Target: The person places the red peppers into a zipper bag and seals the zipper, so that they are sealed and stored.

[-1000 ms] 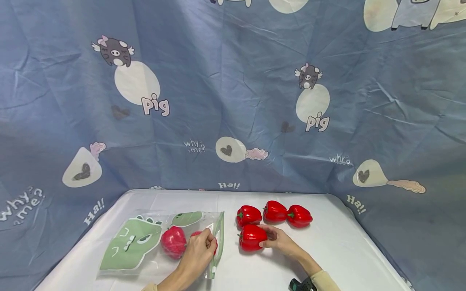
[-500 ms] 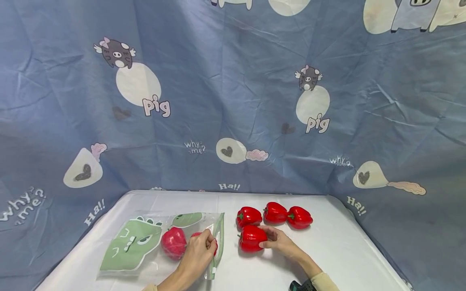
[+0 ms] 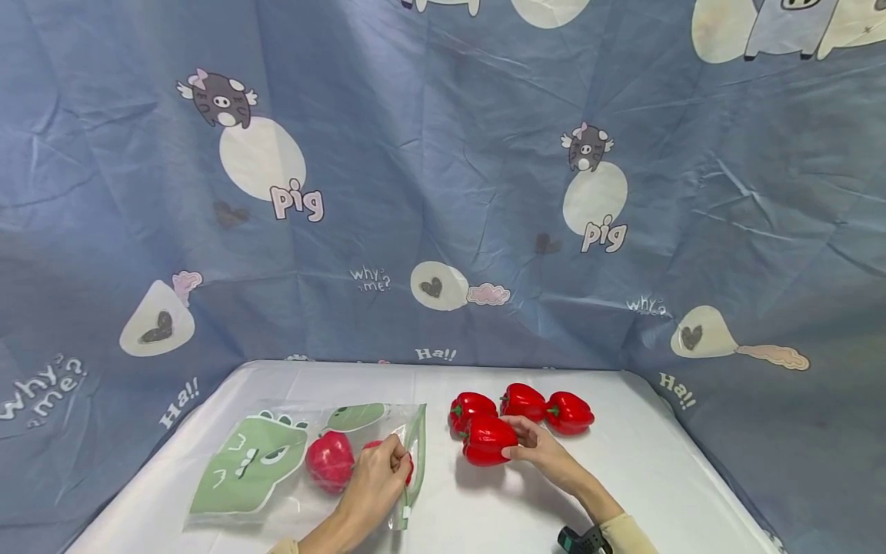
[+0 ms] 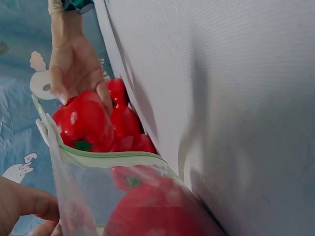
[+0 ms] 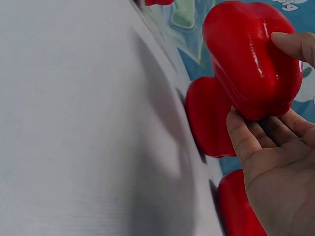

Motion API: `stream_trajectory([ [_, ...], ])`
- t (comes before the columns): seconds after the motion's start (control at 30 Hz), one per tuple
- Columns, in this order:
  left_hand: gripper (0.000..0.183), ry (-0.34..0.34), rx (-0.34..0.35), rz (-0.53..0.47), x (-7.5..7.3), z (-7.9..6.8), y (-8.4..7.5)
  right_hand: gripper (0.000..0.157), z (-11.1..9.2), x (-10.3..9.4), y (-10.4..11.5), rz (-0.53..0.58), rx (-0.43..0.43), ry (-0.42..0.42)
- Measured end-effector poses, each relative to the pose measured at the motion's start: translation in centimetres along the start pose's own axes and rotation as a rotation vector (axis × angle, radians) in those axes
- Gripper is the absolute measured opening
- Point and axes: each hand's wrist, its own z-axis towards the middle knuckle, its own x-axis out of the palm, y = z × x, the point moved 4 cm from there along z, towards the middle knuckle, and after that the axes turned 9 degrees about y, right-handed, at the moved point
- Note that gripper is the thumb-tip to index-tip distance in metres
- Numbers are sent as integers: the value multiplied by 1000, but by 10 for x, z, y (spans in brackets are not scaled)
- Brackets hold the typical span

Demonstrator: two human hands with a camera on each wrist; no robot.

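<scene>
My right hand (image 3: pixel 547 455) grips a red bell pepper (image 3: pixel 487 441) above the white table, its shadow below. In the right wrist view the thumb lies on one side of this pepper (image 5: pixel 251 54), the fingers under its end. My left hand (image 3: pixel 377 473) pinches the upper layer of a clear zip bag (image 3: pixel 242 469) printed with a green dinosaur, near its mouth. The left wrist view shows the green-edged mouth (image 4: pixel 113 158) standing open towards the held pepper. Inside the bag lie one red pepper (image 3: pixel 330 462) and another, partly hidden behind my left hand.
Three more red peppers lie at the back of the table: one (image 3: pixel 467 408) just behind the held pepper, two (image 3: pixel 524 404) touching further right. A zip slider (image 3: pixel 407 512) sits at the bag's near corner. A blue printed curtain (image 3: pixel 443 192) hangs behind the table.
My right hand has lifted the bell pepper off the table, moving it slightly up and to the right. The left hand and the bag have stayed in place.
</scene>
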Motion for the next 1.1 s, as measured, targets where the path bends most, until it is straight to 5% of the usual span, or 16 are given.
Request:
stream_trajectory([
  [0.5, 23, 1, 0, 4, 0, 1, 0, 60, 5, 11, 5, 28, -24, 25],
  [1.1, 22, 20, -4, -14, 1, 0, 1, 56, 29, 50, 7, -6, -73, 99],
])
